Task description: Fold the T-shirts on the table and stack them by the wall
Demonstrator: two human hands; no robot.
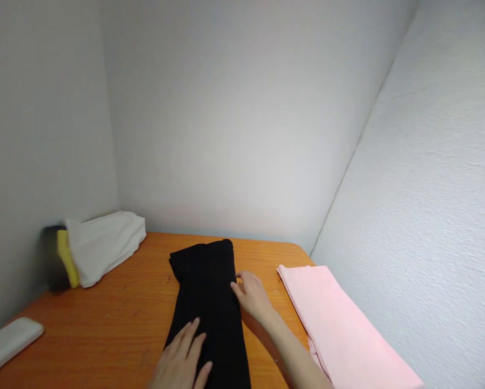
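I see 1 black garment (212, 302) lying lengthwise along the middle of the wooden table (116, 319). The person's left hand (181, 356) rests on its near left part, fingers loosely spread, gripping nothing. The right hand (251, 292) is at its right edge, fingers bent; whether they pinch the fabric, I can't tell. 1 folded pink cloth (343, 324) lies further right.

Soft light is falling over this corner, brightening the right wall (429, 178) and leaving the left wall (43, 108) dimmer and grey. The black cloth (210, 308) is swallowing detail. At the left edge of the tabletop (108, 324), a dark shape (52, 259) is smearing into blur.
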